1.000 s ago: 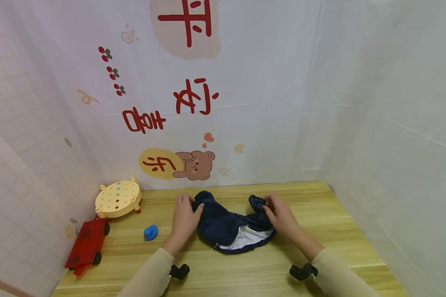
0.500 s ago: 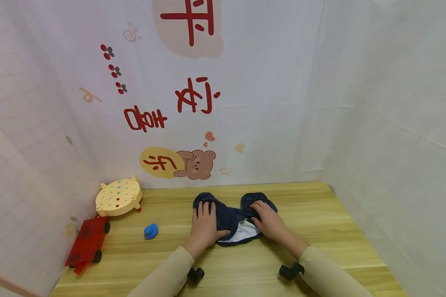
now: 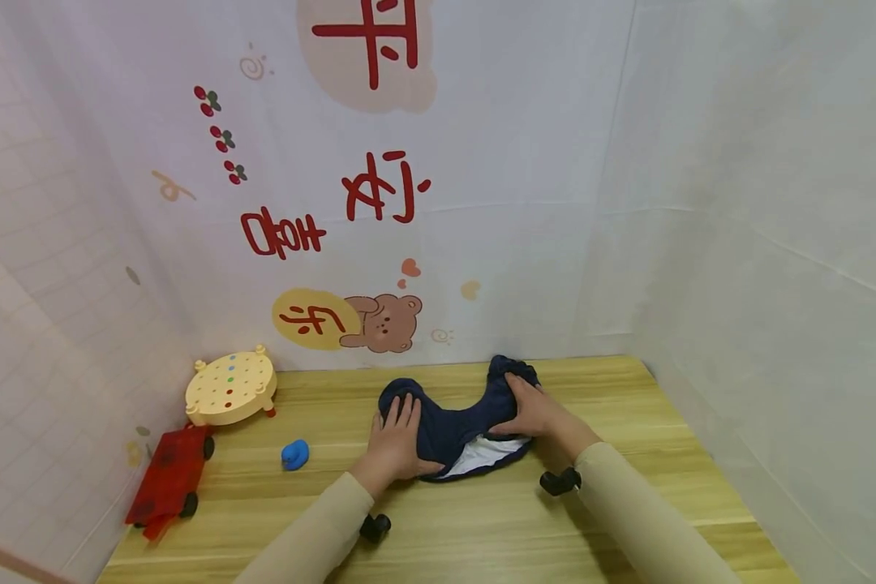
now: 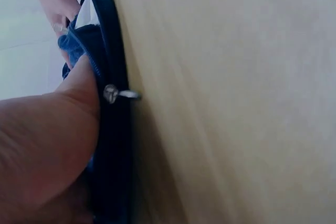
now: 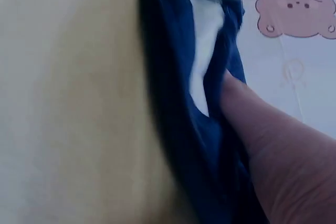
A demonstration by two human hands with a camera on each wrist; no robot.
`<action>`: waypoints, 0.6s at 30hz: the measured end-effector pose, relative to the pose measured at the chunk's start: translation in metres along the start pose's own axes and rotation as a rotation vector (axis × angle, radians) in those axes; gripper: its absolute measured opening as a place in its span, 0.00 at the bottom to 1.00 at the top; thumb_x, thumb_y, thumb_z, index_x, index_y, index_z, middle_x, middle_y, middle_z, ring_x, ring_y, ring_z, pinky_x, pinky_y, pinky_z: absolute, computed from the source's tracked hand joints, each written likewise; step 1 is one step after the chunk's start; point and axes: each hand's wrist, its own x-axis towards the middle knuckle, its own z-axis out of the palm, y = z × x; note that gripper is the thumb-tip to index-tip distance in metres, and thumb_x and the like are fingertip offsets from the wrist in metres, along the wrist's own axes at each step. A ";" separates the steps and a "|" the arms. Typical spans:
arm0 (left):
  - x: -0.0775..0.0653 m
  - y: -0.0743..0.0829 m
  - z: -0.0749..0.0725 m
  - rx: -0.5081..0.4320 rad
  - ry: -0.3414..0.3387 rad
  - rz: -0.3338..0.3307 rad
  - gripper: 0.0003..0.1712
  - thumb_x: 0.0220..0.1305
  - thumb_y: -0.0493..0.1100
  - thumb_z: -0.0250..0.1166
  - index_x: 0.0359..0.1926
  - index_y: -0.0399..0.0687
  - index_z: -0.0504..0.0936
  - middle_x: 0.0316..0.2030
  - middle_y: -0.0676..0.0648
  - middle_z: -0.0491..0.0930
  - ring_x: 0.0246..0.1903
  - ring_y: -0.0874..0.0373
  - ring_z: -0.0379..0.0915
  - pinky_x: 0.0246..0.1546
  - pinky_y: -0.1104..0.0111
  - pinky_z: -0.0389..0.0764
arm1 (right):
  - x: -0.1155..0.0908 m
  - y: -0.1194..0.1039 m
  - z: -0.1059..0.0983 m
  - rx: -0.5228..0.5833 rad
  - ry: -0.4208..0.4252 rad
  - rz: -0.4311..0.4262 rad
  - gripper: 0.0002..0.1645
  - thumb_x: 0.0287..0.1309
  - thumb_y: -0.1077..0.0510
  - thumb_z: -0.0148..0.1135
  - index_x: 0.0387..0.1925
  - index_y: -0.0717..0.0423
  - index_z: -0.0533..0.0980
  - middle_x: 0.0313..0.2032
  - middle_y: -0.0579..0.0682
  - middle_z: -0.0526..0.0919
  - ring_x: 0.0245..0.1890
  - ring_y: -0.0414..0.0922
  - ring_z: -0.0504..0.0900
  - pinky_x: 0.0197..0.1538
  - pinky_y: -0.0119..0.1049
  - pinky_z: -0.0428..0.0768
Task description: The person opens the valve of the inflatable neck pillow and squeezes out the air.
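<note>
A navy U-shaped neck pillow cover (image 3: 453, 426) lies on the table, its curve toward me and both arms pointing at the back wall. Along the near edge its zip gapes, showing white lining (image 3: 485, 456). My left hand (image 3: 396, 444) rests on the left arm of the cover, fingers straight and spread, thumb toward the zip edge. Across the right arm lies my right hand (image 3: 534, 410), fingers extended and thumb apart on the fabric. The left wrist view shows a metal zip pull (image 4: 111, 94) beside the left thumb; in the right wrist view, the right thumb (image 5: 257, 114) presses beside the opening.
To the left is a small blue toy duck (image 3: 295, 455). Farther left stand a red toy cart (image 3: 168, 478) with black wheels and a round cream pegged stand (image 3: 232, 388). White printed cloth (image 3: 526, 243) hangs behind the wooden table (image 3: 467, 535) and along both sides.
The right arm of the cover, bunched inward half a second ago, now extends toward the wall with my right hand on it. My left hand moved from the outer edge onto the cover's top.
</note>
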 end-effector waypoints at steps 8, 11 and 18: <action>0.003 0.004 -0.005 -0.241 0.108 0.031 0.62 0.64 0.72 0.77 0.82 0.34 0.68 0.81 0.33 0.66 0.83 0.37 0.56 0.83 0.39 0.51 | -0.013 -0.010 0.005 -0.057 0.181 -0.091 0.59 0.65 0.29 0.75 0.77 0.69 0.70 0.75 0.68 0.74 0.75 0.66 0.73 0.76 0.65 0.70; 0.012 0.014 -0.004 -0.362 0.206 0.022 0.53 0.71 0.67 0.74 0.77 0.28 0.72 0.76 0.29 0.72 0.79 0.34 0.64 0.82 0.42 0.57 | -0.014 -0.016 0.016 0.034 0.320 -0.125 0.40 0.74 0.42 0.73 0.70 0.70 0.76 0.67 0.68 0.80 0.69 0.66 0.78 0.70 0.64 0.77; 0.025 0.023 0.015 -0.221 0.080 0.029 0.75 0.67 0.80 0.68 0.87 0.28 0.46 0.86 0.26 0.41 0.87 0.33 0.36 0.84 0.43 0.47 | -0.010 -0.013 0.031 -0.106 0.221 -0.114 0.55 0.68 0.35 0.76 0.76 0.72 0.70 0.74 0.70 0.72 0.76 0.69 0.71 0.75 0.65 0.71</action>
